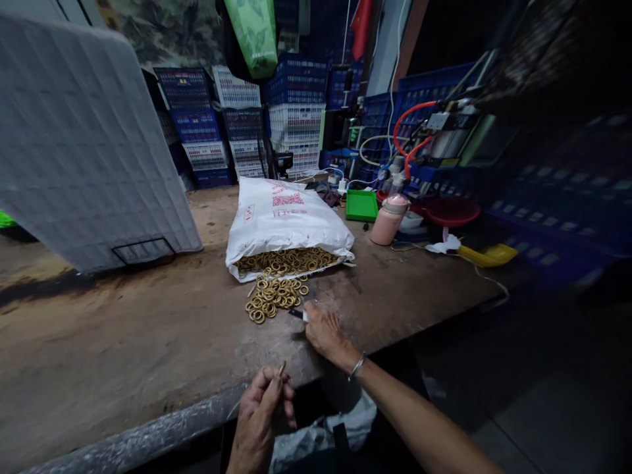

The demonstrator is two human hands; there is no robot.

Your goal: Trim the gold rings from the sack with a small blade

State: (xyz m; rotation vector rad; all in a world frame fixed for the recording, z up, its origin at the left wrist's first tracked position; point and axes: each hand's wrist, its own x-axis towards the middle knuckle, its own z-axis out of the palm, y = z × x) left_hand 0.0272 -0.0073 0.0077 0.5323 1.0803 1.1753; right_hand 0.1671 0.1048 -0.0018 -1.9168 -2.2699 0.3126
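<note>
A white sack lies open on the worn wooden workbench, spilling several brass rings in a loose pile before its mouth. My right hand rests on the bench just right of the pile, fingers closed on a small dark tool with a pale handle. My left hand hovers at the bench's near edge, pinching one brass ring between thumb and fingers. A bangle sits on my right wrist.
A pink bottle, a green tray, a red bowl and a yellow scoop stand at the right. A machine with red hoses is behind them. Stacked crates fill the back. A grey panel leans at left.
</note>
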